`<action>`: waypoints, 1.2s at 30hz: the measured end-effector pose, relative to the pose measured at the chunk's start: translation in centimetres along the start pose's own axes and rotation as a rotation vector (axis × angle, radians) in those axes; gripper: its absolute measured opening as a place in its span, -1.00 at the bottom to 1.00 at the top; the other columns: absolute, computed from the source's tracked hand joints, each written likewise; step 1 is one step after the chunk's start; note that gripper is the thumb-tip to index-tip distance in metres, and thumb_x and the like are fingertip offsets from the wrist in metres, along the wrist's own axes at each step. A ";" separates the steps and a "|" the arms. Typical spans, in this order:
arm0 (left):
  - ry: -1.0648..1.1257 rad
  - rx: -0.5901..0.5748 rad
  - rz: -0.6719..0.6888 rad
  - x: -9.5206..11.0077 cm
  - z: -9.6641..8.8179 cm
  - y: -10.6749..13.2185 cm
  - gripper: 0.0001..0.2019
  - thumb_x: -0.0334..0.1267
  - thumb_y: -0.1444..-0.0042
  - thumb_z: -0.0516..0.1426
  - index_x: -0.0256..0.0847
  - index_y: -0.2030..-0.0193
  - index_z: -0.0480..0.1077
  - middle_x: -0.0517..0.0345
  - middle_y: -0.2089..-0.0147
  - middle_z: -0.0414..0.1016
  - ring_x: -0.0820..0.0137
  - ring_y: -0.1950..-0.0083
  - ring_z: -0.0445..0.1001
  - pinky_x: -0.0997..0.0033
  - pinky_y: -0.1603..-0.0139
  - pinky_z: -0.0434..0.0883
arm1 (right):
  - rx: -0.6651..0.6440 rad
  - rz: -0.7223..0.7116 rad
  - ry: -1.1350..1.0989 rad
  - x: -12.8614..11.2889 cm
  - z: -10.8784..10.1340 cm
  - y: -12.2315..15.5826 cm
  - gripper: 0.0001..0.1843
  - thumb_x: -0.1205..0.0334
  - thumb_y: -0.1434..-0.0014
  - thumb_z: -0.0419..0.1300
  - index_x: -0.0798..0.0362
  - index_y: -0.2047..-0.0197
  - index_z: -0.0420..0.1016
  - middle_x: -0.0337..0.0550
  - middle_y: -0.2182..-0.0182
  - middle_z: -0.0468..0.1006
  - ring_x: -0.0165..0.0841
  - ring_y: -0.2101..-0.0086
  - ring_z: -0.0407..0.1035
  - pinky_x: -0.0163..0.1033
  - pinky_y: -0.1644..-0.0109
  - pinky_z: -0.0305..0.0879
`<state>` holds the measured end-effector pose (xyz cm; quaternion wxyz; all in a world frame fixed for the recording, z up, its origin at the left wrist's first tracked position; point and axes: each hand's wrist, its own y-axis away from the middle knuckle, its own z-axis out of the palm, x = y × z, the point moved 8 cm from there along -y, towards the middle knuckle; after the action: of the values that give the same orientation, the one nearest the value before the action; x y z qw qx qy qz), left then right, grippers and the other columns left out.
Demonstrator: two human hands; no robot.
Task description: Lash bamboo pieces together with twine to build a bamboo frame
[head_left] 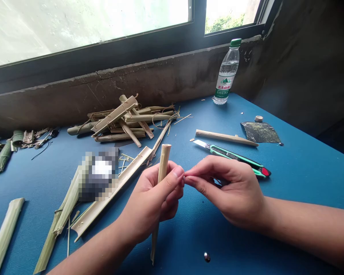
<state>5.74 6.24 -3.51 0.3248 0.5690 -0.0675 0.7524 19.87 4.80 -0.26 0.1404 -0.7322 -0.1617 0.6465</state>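
Gripping the stick (pixel 164 162), the left hand (pixel 157 198) has thumb and fingers clamped around it; the stick stands nearly upright above the surface (pixel 304 179), thick end up, thin end down. The right hand (pixel 235 191) meets the left thumb tip, its own thumb and forefinger together; anything between them is too small to identify. A shiny bead (pixel 207 257) lies toward the near edge. Just beyond the right hand lies the cutter (pixel 229 153), blade exposed, with a second stick (pixel 226 137) behind it. A dark sheet (pixel 260 132) lies near the right edge. The bottle (pixel 226 74), capped, stands by the far right corner. Split bamboo (pixel 130 172) lies slantwise left of the left hand; a pile (pixel 132 118) of bamboo pieces lies near the far edge.
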 end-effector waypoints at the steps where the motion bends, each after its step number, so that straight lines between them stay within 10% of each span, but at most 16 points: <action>1: -0.006 0.010 0.002 0.0 0.0 0.0 -0.63 0.02 -0.42 0.25 -0.17 0.30 0.33 0.43 0.58 0.09 0.64 0.62 -0.04 0.67 0.63 0.05 | 0.002 0.004 0.000 0.0 0.0 0.0 -0.84 0.15 -0.34 0.45 0.07 0.22 0.73 -0.13 0.42 0.70 -0.38 0.47 0.42 -0.26 0.48 0.33; 22: -0.195 0.086 0.154 1.4 0.3 0.9 -0.66 0.01 -0.39 0.29 -0.17 0.23 0.36 0.35 0.50 0.25 0.55 0.51 0.30 0.55 0.47 0.25 | -0.008 0.126 -0.123 0.3 0.0 0.1 -0.76 0.05 -0.24 0.55 0.04 0.24 0.72 -0.11 0.39 0.70 -0.34 0.42 0.49 -0.27 0.46 0.37; 36: -0.051 0.027 -0.004 0.1 -0.1 -0.2 -0.40 0.19 -0.41 0.19 -0.20 0.52 0.24 0.35 0.63 0.06 0.58 0.62 0.00 0.54 0.61 0.00 | 0.000 0.051 -0.068 -0.1 0.1 0.2 -0.83 0.16 -0.32 0.48 0.06 0.28 0.71 -0.17 0.46 0.67 -0.42 0.51 0.40 -0.32 0.50 0.36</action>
<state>5.80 6.48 -3.47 0.3166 0.5925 -0.0645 0.7379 19.78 4.60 -0.25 0.1183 -0.7136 -0.1478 0.6745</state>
